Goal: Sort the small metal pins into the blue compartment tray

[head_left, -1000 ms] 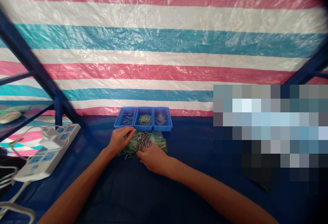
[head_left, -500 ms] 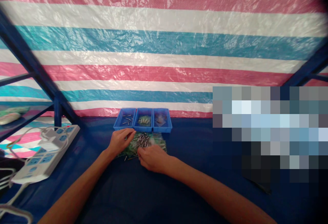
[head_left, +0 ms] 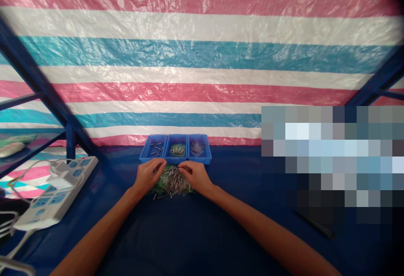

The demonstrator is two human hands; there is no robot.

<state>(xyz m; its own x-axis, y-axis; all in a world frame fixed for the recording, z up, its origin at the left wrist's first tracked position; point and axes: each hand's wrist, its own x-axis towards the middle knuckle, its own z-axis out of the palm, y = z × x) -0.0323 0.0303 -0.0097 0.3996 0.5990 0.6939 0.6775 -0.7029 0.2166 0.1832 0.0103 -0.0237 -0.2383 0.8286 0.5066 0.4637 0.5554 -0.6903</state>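
Observation:
A heap of small metal pins lies on green and clear plastic bags in front of three blue trays. My left hand is at the heap's left side, thumb and fingers drawn together in a pinch; whatever is in it is too small to make out. Across the heap, at its upper right, my right hand pinches a small dark metal pin at its fingertips. The left tray contains several loose pins, the middle tray a green bag with pins on it, and the right tray a clear bag.
A white power strip with plugs and cables lies at the left. Blue frame bars rise at the sides, and a striped plastic sheet hangs behind. On the right lies a dark slender object, beside a blurred-out area.
My right hand has moved up and slightly right, from the heap's near edge to its far right side. My left hand stays nearly in place.

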